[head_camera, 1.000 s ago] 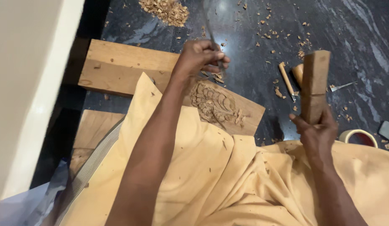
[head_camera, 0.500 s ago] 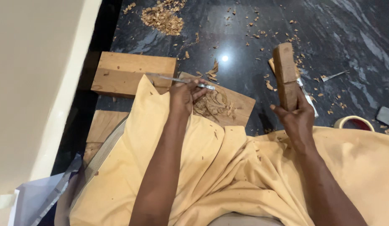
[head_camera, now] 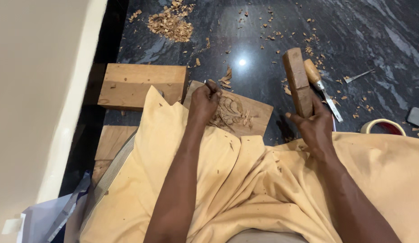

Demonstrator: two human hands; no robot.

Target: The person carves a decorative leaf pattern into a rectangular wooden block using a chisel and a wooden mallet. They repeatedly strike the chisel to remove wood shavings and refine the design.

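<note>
My left hand (head_camera: 203, 102) is closed around a thin metal chisel (head_camera: 210, 86), whose tip rests on a carved wooden panel (head_camera: 245, 112). The panel shows a curled relief pattern with loose chips on it. My right hand (head_camera: 314, 127) grips a rectangular wooden block (head_camera: 297, 81) upright, raised to the right of the panel. A yellow cloth (head_camera: 245, 180) covers my lap and overlaps the panel's near edge.
A thick wooden plank (head_camera: 139, 83) lies left of the panel on the dark stone floor. A wooden-handled chisel (head_camera: 319, 85) lies behind the block. A pile of shavings (head_camera: 171, 24) sits at the back. A tape roll (head_camera: 382, 127) is at right, a white wall (head_camera: 38, 90) at left.
My left hand turned the chisel from lying sideways to pointing down on the carving. My right hand with the block shifted slightly left and stays raised.
</note>
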